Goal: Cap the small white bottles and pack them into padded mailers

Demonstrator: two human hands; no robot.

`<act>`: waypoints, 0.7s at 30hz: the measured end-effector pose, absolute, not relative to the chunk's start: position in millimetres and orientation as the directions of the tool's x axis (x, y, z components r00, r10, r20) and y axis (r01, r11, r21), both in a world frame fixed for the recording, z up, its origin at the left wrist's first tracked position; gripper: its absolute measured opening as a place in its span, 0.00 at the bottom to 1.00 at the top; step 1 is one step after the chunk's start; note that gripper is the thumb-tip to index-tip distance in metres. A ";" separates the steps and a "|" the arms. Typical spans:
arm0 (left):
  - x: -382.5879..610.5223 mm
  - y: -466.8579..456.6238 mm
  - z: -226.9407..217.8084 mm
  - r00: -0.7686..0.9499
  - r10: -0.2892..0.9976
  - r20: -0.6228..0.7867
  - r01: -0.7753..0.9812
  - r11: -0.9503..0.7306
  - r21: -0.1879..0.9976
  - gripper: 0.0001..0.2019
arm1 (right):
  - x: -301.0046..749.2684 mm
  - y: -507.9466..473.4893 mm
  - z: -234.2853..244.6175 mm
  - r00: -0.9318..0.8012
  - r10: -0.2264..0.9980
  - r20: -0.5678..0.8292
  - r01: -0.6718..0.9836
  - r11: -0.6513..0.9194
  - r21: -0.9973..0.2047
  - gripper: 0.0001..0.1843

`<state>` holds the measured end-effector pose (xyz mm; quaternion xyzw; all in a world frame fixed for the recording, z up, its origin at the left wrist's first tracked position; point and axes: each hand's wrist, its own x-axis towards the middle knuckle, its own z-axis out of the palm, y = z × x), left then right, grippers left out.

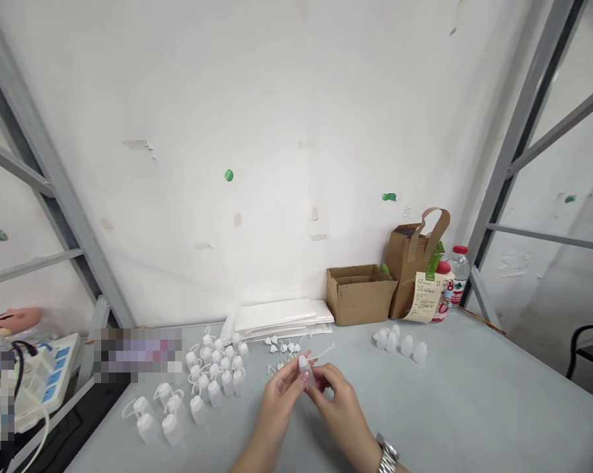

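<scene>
A small translucent white squeeze bottle (307, 373) is held upright, slightly tilted, in front of me. My left hand (289, 387) has its fingers closed around the bottle from the left. From the other side my right hand (336, 393) pinches the lower part of the same bottle; a metal watch (387, 453) is on that wrist. A thin white strap (324, 352) sticks out just behind the fingers; where it joins is hidden. Behind my hands lie several loose white caps (282, 347). Many similar capped bottles (213, 393) with looped straps stand to the left.
Several capless-looking bottles (406, 346) stand at the right on the grey table (463, 401). Along the wall are flat white packs (276, 316), an open cardboard box (360, 302), a brown paper bag (405, 263) and a red-capped bottle (458, 272). A power strip (54, 378) sits far left.
</scene>
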<state>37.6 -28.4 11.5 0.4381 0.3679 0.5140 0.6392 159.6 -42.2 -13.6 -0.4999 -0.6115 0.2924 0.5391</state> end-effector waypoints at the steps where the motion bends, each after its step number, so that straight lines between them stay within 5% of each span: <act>1: 38.7 -30.1 11.8 0.204 0.979 -0.027 -0.340 0.096 0.935 0.19 | 159.3 -42.5 -15.2 0.096 0.912 0.399 0.340 0.347 -0.874 0.10; 10: 39.8 -33.7 1.6 0.214 0.974 -0.072 -0.375 0.150 0.915 0.19 | 154.9 -44.9 -30.2 0.083 0.834 0.545 0.574 0.408 -0.711 0.11; 21: 42.0 -34.4 7.0 0.246 0.965 -0.087 -0.417 0.186 0.890 0.19 | 154.6 -46.0 -27.6 0.060 0.776 0.628 0.643 0.451 -0.619 0.10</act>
